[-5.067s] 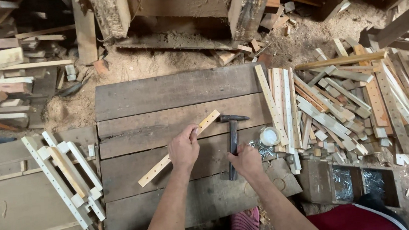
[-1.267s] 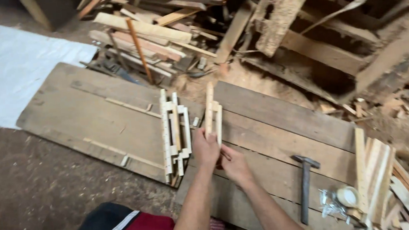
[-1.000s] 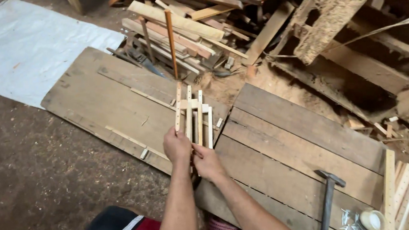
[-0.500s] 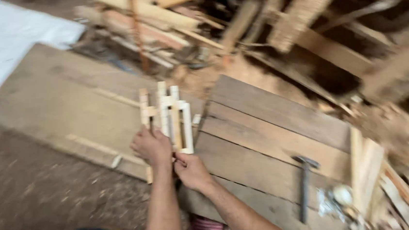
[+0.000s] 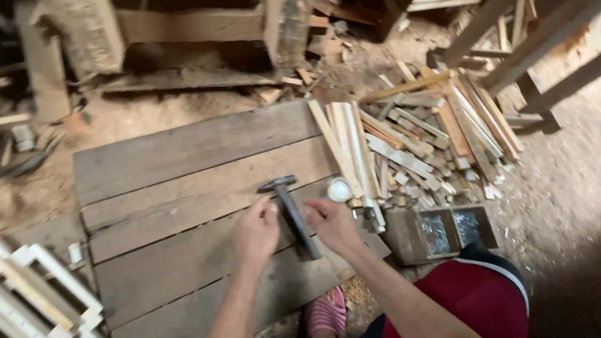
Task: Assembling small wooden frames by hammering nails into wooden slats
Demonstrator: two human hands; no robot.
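The slat frame (image 5: 33, 311) now lies off to the person's left, beyond the edge of the plank board (image 5: 196, 199); half a second ago both hands were on it, and now neither touches it. The view has swung back to the board's middle. Both hands have come in to the hammer (image 5: 291, 209), which lies flat on the planks, head away from the person, handle pointing back toward them. The left hand (image 5: 255, 233) sits just left of the handle, fingers curled loosely, holding nothing I can see. The right hand (image 5: 332, 224) sits just right of it, fingers bent, also empty; whether either hand touches the handle I cannot tell. A small round tin (image 5: 339, 189) rests beside the hammer head, a pile of cut slats (image 5: 413, 146) lies beyond it, and a box of nails (image 5: 448, 230) stands near the right knee. With the frame put down, I judge the hammer is the next thing wanted.
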